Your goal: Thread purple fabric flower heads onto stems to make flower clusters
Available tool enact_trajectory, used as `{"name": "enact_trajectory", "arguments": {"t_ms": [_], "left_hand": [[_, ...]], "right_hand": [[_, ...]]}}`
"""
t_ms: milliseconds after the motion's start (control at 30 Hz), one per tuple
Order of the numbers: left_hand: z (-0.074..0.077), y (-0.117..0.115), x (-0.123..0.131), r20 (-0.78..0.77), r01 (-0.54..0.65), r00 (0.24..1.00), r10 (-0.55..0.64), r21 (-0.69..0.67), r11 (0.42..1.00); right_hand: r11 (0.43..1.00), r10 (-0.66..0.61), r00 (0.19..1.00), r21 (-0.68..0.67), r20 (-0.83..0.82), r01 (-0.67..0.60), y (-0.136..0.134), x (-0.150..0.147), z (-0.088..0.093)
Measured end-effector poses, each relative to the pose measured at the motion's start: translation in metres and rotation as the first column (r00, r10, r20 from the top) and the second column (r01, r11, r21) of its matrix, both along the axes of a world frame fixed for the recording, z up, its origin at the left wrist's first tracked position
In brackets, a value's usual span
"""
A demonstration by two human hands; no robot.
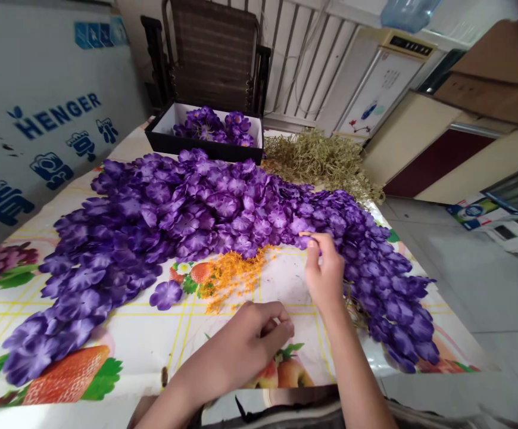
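A large heap of purple artificial flower petals (pixel 223 202) spreads in an arc over the table. My right hand (pixel 325 274) reaches to the heap's near edge, thumb and fingers drawn together; whatever is between the fingertips is too small to make out. Lower down, my left hand (pixel 254 333) is closed with its fingers curled above the tablecloth, and its contents, if any, are hidden. Small orange flower centres (pixel 232 274) lie scattered between the heap and my left hand. One loose purple flower piece (pixel 166 295) rests apart, left of them.
A black box (pixel 205 147) with finished-looking purple flowers (pixel 214 125) stands behind the heap. Beside it lies a tangle of green stems (pixel 321 155). A chair (pixel 217 53) is at the far side, and a white HENGER-marked appliance (pixel 40 71) borders the table's left.
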State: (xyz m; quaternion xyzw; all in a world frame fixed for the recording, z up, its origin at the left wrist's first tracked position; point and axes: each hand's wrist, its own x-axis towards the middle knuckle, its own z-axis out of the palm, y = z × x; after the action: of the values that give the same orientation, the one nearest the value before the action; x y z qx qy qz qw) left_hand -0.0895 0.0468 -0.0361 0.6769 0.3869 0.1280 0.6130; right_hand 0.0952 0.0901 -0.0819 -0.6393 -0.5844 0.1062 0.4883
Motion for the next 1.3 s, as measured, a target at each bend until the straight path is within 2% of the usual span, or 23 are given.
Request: {"name": "enact_trajectory", "arguments": {"t_ms": [67, 133, 267, 333, 400, 433, 567, 667, 700, 767, 867, 933, 1000, 1200, 1300], "left_hand": [[0.001, 0.000, 0.001, 0.007, -0.038, 0.999, 0.038, 0.006, 0.999], [0.002, 0.000, 0.001, 0.026, -0.130, 0.991, 0.130, -0.002, 0.991], [0.002, 0.000, 0.004, 0.082, -0.365, 0.920, 0.384, -0.181, 0.913], [0.002, 0.001, 0.006, 0.114, -0.368, 0.905, 0.411, -0.276, 0.888], [0.001, 0.004, 0.008, 0.144, -0.334, 0.911, 0.386, -0.293, 0.896], [0.000, 0.005, 0.009, 0.148, -0.327, 0.915, 0.376, -0.275, 0.904], [-0.005, 0.008, 0.009, 0.076, -0.375, 0.917, 0.392, -0.177, 0.910], [-0.008, 0.006, 0.008, -0.030, -0.287, 0.958, 0.286, -0.102, 0.952], [-0.009, 0.005, 0.007, -0.065, -0.240, 0.970, 0.236, -0.067, 0.968], [-0.011, 0.003, 0.007, -0.118, -0.178, 0.978, 0.173, -0.032, 0.983], [-0.011, 0.001, 0.005, -0.104, -0.206, 0.975, 0.196, -0.098, 0.974], [-0.010, 0.002, 0.005, -0.068, -0.252, 0.967, 0.245, -0.142, 0.957], [-0.008, 0.003, 0.005, -0.027, -0.281, 0.960, 0.280, -0.169, 0.945], [-0.006, 0.000, 0.008, 0.082, -0.321, 0.929, 0.360, -0.302, 0.898], [-0.006, -0.005, 0.010, 0.097, -0.359, 0.911, 0.402, -0.296, 0.885]], "right_hand": [[1.000, -0.022, 0.995, 0.014, -0.094, 0.023, -0.009, 0.001, 0.010], [1.000, -0.001, 0.983, 0.018, -0.182, 0.005, -0.017, 0.001, 0.018], [0.988, 0.142, 0.919, -0.005, -0.369, -0.155, -0.031, 0.001, 0.032], [0.952, 0.245, 0.867, -0.061, -0.433, -0.299, -0.038, 0.000, 0.039], [0.897, 0.330, 0.838, -0.133, -0.434, -0.422, -0.042, 0.000, 0.045], [0.880, 0.344, 0.851, -0.178, -0.397, -0.440, -0.044, 0.001, 0.047], [0.863, 0.297, 0.952, -0.403, -0.079, -0.303, -0.044, 0.005, 0.043], [0.805, 0.372, 0.928, -0.509, 0.032, -0.305, -0.040, 0.009, 0.033], [0.814, 0.369, 0.928, -0.498, 0.044, -0.300, -0.039, 0.010, 0.029], [0.868, 0.291, 0.954, -0.439, 0.073, -0.231, -0.036, 0.013, 0.024], [0.929, 0.113, 0.987, -0.364, 0.111, -0.066, -0.033, 0.018, 0.019], [0.937, 0.037, 0.994, -0.349, 0.099, 0.000, -0.032, 0.020, 0.019], [0.934, 0.014, 0.998, -0.357, 0.053, 0.006, -0.033, 0.019, 0.021], [0.955, 0.045, 0.975, -0.278, -0.216, -0.105, -0.037, 0.012, 0.035], [0.969, 0.042, 0.930, -0.212, -0.365, -0.127, -0.042, 0.007, 0.043]]}}
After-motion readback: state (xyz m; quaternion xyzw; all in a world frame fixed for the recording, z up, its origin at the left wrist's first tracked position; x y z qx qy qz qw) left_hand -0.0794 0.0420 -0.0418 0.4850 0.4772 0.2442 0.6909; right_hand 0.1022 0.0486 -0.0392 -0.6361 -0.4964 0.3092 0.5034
